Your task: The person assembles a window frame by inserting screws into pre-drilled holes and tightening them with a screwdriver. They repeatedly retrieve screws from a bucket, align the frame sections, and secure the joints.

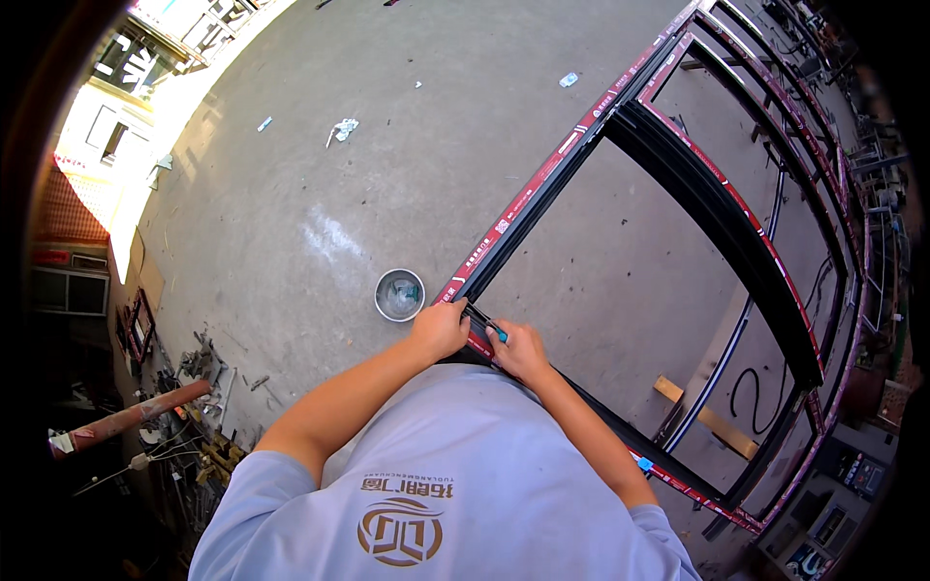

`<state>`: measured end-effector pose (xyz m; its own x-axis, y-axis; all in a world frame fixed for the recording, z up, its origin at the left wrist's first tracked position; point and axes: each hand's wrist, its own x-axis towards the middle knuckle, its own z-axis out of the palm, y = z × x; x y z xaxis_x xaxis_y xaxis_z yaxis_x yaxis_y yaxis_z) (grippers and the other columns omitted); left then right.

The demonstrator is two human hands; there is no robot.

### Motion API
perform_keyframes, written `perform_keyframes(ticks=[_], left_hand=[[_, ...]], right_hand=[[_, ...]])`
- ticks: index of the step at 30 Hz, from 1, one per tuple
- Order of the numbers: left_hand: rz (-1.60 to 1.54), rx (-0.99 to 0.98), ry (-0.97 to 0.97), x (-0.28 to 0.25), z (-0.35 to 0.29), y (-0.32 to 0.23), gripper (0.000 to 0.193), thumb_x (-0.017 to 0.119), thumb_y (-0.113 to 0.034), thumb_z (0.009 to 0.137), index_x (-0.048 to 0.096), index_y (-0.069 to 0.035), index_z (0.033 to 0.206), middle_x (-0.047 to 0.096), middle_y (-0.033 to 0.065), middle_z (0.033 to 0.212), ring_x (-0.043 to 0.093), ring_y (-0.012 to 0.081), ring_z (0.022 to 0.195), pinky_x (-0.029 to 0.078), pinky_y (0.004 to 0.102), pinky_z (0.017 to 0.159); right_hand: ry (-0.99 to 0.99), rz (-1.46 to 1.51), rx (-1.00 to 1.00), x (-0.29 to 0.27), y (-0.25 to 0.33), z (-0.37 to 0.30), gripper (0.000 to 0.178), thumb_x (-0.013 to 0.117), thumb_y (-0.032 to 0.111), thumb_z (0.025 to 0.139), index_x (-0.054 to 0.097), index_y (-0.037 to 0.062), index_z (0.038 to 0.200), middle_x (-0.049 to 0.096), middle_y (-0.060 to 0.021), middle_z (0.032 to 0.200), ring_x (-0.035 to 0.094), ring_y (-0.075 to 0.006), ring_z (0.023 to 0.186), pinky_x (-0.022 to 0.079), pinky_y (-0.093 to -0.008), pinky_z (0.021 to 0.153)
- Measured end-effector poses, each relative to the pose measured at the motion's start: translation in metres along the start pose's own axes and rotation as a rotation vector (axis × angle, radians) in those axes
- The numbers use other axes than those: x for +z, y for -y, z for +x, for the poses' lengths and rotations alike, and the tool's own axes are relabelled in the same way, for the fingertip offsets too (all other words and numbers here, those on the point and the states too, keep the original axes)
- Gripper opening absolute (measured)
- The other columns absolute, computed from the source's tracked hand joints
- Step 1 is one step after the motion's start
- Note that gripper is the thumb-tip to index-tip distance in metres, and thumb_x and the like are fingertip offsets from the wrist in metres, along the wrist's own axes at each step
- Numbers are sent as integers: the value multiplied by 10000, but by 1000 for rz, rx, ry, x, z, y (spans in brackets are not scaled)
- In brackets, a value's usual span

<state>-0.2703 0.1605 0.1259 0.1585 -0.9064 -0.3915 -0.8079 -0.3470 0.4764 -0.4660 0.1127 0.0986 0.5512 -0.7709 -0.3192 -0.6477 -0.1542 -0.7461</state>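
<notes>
A large black window frame [712, 179], with red protective film along its edges, stretches from just ahead of me to the far right. At its near left corner, my left hand [441, 330] is closed on the frame, thumb and fingertips at the inner edge. Just right of it, my right hand [521, 352] is closed round a small teal-handled tool [497, 332]. The tool's dark front end points toward my left fingers and lies along the frame's near bar. Its exact kind and tip are too small to tell.
A round metal bowl [400, 294] is on the floor left of the corner. Wooden blocks [728, 433] and a black cable [759, 402] lie beneath the frame. Scrap metal [199, 455] and a rusty pipe [131, 418] are at the lower left. Litter [343, 130] dots the concrete.
</notes>
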Motion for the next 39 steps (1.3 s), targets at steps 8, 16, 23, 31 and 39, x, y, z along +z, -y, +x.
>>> perform_keyframes(ticks=[8,16,23,31,39], left_hand=[[-39,60,-82,10,-3,12,397,648,-223,909,706,-34,1254,734,226,858,722,406,782,577,526,718],[-64,68,-37,9,-5,17,421,648,-225,906,691,-37,1281,751,207,972,729,380,850,582,510,750],[-150,33,-263,2,-7,23,593,798,-383,827,632,-17,1263,661,165,1004,709,364,900,572,484,738],[94,-20,-165,1,25,29,625,838,-511,759,640,-6,1072,631,190,982,702,382,852,573,492,694],[98,-61,-161,8,31,25,523,815,-451,788,625,-14,1005,640,186,1011,694,377,886,574,490,739]], right_hand=[[-2,-92,-112,3,-9,4,226,668,290,949,757,116,1062,702,-236,779,695,-437,726,551,-536,663],[-22,-183,-186,-6,5,4,180,647,258,965,727,96,971,700,-206,778,678,-434,713,537,-527,630],[42,-204,-140,-13,21,9,222,636,276,965,700,70,912,696,-222,765,680,-438,718,533,-553,658],[163,-290,-149,-19,51,29,225,619,230,904,707,23,902,709,-241,787,693,-450,739,544,-556,697],[189,-374,-197,-21,64,38,210,612,179,817,712,-3,845,718,-247,797,717,-427,761,568,-530,718]])
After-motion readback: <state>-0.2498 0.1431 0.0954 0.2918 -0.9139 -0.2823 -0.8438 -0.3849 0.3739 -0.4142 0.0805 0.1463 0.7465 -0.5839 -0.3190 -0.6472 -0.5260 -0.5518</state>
